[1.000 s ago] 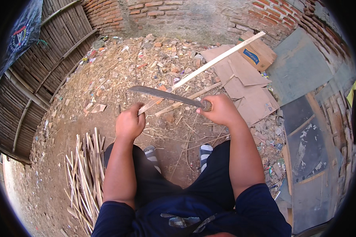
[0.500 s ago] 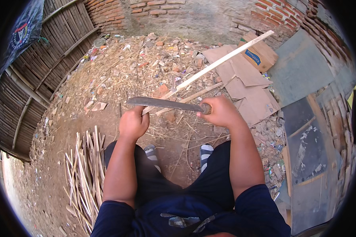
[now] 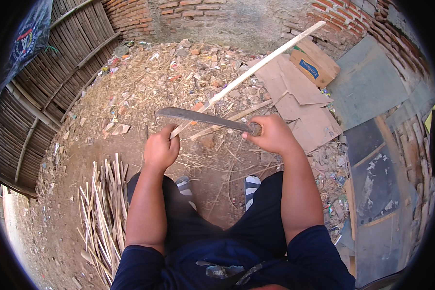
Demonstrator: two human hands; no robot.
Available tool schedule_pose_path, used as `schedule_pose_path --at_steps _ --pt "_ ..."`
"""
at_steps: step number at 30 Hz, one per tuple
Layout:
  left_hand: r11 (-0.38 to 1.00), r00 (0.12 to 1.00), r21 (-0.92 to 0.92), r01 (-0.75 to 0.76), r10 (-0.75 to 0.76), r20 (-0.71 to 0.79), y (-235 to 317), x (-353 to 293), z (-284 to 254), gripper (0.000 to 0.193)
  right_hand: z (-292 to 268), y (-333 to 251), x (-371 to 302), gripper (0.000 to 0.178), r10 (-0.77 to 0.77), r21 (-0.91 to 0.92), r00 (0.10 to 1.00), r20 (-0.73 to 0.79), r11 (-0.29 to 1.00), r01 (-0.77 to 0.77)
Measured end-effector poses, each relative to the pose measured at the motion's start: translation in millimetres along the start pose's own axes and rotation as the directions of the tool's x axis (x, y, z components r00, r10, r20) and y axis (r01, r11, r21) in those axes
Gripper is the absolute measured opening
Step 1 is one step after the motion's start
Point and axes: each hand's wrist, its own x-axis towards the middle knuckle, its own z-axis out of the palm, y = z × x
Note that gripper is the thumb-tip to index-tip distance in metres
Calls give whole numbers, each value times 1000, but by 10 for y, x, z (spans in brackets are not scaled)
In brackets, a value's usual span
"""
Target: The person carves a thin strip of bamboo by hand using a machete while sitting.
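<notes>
My left hand [image 3: 161, 149] is closed round the near end of a long pale wooden strip [image 3: 256, 66], which slants up and away to the right. In my right hand [image 3: 271, 135] is the handle of a machete [image 3: 203, 117]. Its dark, worn blade points left and crosses over the strip just beyond my left hand. Whether the blade touches the wood I cannot tell. Below the blade, a second, thinner stick [image 3: 237, 117] lies on the ground, slanting the same way.
A pile of split wooden strips [image 3: 106, 212] lies beside my left leg. Flattened cardboard [image 3: 295, 104] and grey sheets [image 3: 367, 82] are on the right. Straw and brick rubble [image 3: 145, 87] cover the ground up to a brick wall [image 3: 217, 24]. A bamboo fence [image 3: 58, 72] stands left.
The wooden strip's far end has risen and swung slightly left. The machete now slopes more, its tip a little higher, and my left hand has shifted slightly left.
</notes>
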Motion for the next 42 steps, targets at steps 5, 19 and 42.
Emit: schedule_pose_path --at_steps 5,19,42 --pt "1000 1000 -21 4 -4 -5 -81 14 11 30 -187 161 -14 39 192 149 981 -30 971 -186" --pt "999 1000 -29 -15 15 14 -31 14 -24 30 -56 244 3 38 156 309 987 -36 941 -137" --pt "1000 1000 -15 -14 14 10 11 -1 15 30 -59 147 11 27 138 559 921 363 759 -334"
